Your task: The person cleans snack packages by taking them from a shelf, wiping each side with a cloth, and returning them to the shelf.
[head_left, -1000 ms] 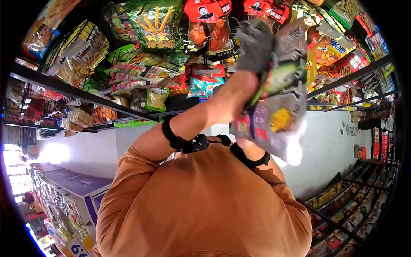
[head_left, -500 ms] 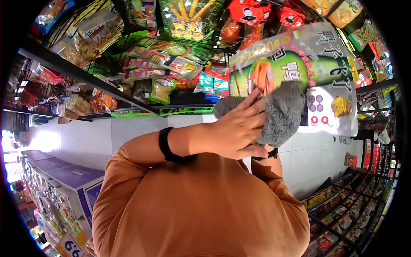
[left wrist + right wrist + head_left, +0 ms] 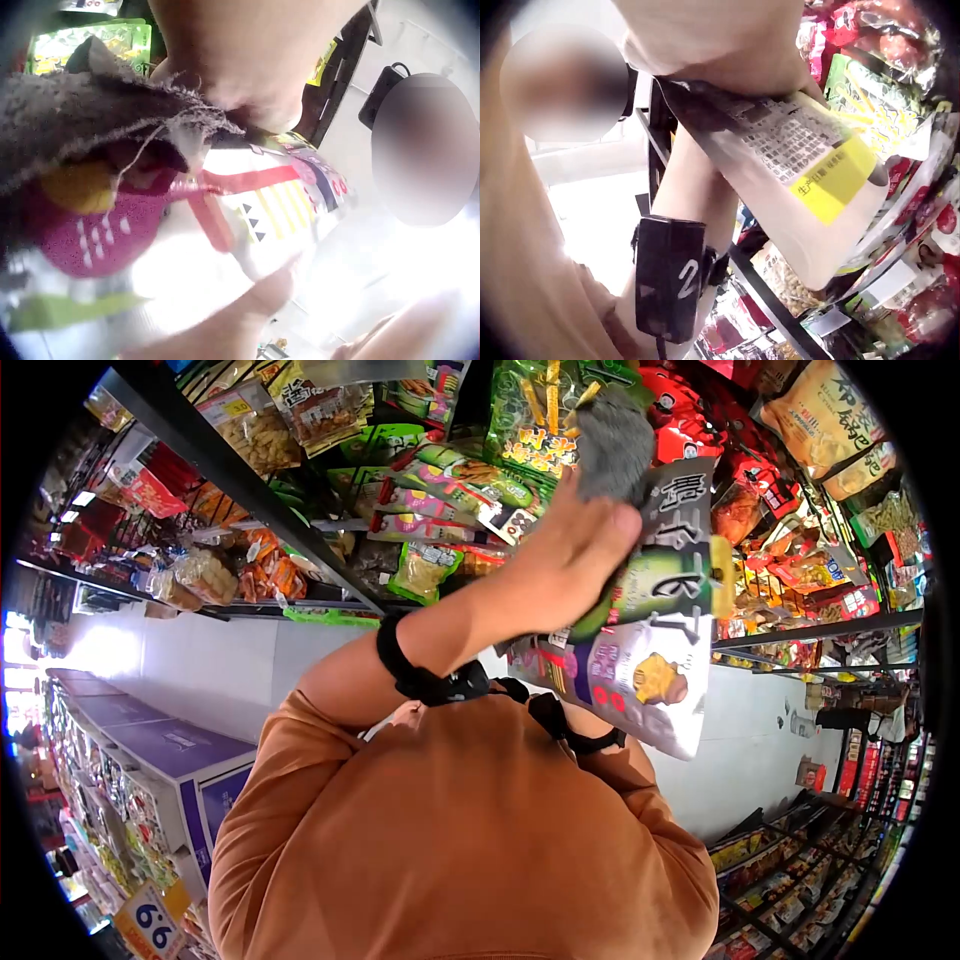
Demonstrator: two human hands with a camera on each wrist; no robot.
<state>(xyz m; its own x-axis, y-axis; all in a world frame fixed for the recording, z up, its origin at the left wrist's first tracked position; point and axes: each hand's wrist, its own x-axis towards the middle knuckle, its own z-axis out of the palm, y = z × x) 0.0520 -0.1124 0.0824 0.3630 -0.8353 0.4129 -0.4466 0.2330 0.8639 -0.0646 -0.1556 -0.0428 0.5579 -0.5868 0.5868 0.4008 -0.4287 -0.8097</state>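
Note:
A grey fuzzy cloth [image 3: 615, 445] is gripped in my left hand [image 3: 560, 555], beside the top of a large snack bag with a green and white front [image 3: 660, 645]. In the left wrist view, the cloth [image 3: 82, 112] lies against the bag's printed face [image 3: 247, 187], below my left hand [image 3: 232, 60]. The bag tilts sideways and hides my right hand in the head view. From the right wrist, my right hand [image 3: 720, 45] holds the bag by its upper part, its back with a yellow label [image 3: 832, 180] showing.
Hanging and stacked snack packets [image 3: 460, 480] fill the shelf ahead, with a black shelf rail [image 3: 250, 470] at left. A purple-topped cabinet [image 3: 150, 720] stands at lower left, another stocked rack [image 3: 800, 860] at lower right. Pale floor [image 3: 750, 750] shows between.
The bag has turned from nearly face-on to a steep angle. My left hand and the cloth have moved up across it toward the shelf. The view has shifted right.

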